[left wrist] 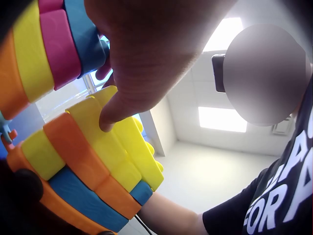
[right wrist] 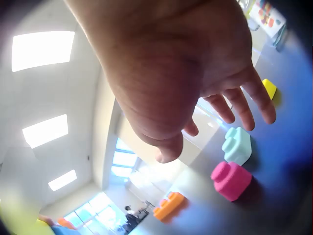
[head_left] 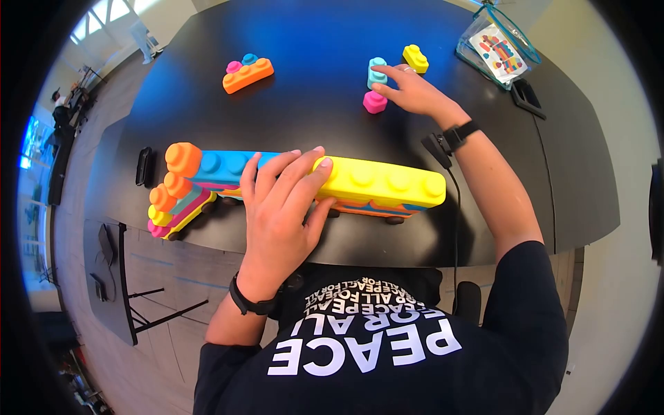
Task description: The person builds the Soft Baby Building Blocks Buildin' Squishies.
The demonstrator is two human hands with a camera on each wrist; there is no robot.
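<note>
A long block train lies across the table's near side, with a blue block [head_left: 263,160] on top at left and a yellow block [head_left: 380,181] at right. The left hand [head_left: 280,207] grips the yellow block near its left end, its thumb against the near side [left wrist: 93,132]. Fingers spread, the right hand [head_left: 415,93] hovers at a light blue block [head_left: 377,72]. From the right wrist, this light blue block [right wrist: 238,146] shows below the right hand [right wrist: 171,73], apart from the fingers. Beside it stands a pink block [head_left: 375,102].
An orange block [head_left: 249,76] with pink and blue blocks behind it stands at the back left. Another yellow block [head_left: 416,59] is beyond the right hand. A clear pouch [head_left: 494,52] with a picture card lies at the back right. A black case [head_left: 144,166] lies at left.
</note>
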